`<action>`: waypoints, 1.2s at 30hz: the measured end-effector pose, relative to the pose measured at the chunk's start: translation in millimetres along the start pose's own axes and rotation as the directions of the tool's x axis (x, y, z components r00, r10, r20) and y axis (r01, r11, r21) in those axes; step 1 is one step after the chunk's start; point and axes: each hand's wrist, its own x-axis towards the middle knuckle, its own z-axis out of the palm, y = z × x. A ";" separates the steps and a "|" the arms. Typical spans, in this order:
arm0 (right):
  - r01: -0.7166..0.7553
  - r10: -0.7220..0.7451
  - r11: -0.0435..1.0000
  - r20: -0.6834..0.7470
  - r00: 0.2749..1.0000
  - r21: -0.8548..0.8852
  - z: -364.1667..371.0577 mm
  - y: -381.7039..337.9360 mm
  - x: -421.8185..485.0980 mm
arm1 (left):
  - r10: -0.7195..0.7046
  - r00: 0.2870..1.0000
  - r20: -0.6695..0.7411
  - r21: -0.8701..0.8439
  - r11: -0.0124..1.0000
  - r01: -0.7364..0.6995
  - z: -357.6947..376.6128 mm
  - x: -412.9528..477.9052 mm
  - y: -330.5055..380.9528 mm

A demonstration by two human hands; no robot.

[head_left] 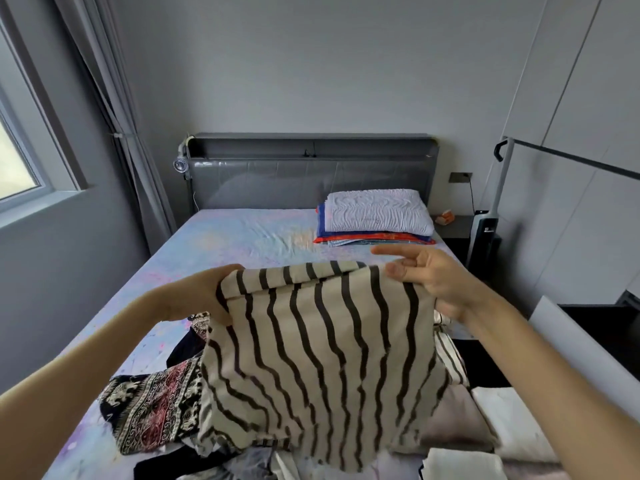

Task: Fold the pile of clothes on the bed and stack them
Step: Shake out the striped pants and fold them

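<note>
A cream garment with dark wavy stripes (322,368) hangs in the air over the bed, its top edge folded over. My left hand (204,292) grips its upper left corner. My right hand (429,278) pinches the upper right corner with the thumb, the index finger pointing left. Below lies the unfolded pile, with a dark patterned elephant-print cloth (152,407) on the left and dark and white pieces at the bottom. Folded pale items (491,420) sit at the lower right.
The bed (242,237) has a pastel sheet, bare in its middle and far part. A white pillow (377,211) lies on folded red and blue cloth near the grey headboard (311,174). A window and curtain stand left, a rack bar and wardrobe right.
</note>
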 end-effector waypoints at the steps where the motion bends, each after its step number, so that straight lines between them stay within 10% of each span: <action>1: 0.022 -0.022 1.000 -0.016 1.000 -0.007 1.1 -8.8 2.5 | -0.001 0.998 -0.057 0.003 1.000 0.002 6.5 4.8 -5.1; 6: 0.142 -0.143 0.989 -0.020 0.990 -0.042 19.2 -42.8 8.0 | -0.168 0.893 -0.418 -0.381 0.925 -0.004 53.6 42.8 -15.1; 11: 0.223 -0.222 0.972 0.028 0.975 -0.069 30.6 -61.2 1.6 | -0.409 0.839 -0.358 -0.584 0.799 0.141 108.9 70.7 -11.2; 16: 0.182 -0.199 0.972 -0.109 0.974 -0.151 10.2 -60.3 -9.7 | -0.342 0.871 -0.354 -0.498 0.857 0.134 123.7 87.8 10.1; 21: -0.153 0.150 0.988 -0.229 0.962 0.002 -47.2 -20.5 -16.3 | -0.181 0.954 -0.238 -0.649 0.760 -0.017 90.2 81.8 21.2; 28: -0.453 0.446 0.841 0.096 0.890 0.296 -47.5 72.2 -33.3 | 0.108 0.973 -0.202 0.025 0.994 -0.105 52.2 63.3 54.4; 36: -0.261 0.264 0.914 -0.033 0.964 -0.311 -39.6 85.7 -26.0 | 0.269 0.947 -0.174 0.403 0.897 -0.181 41.8 33.2 80.9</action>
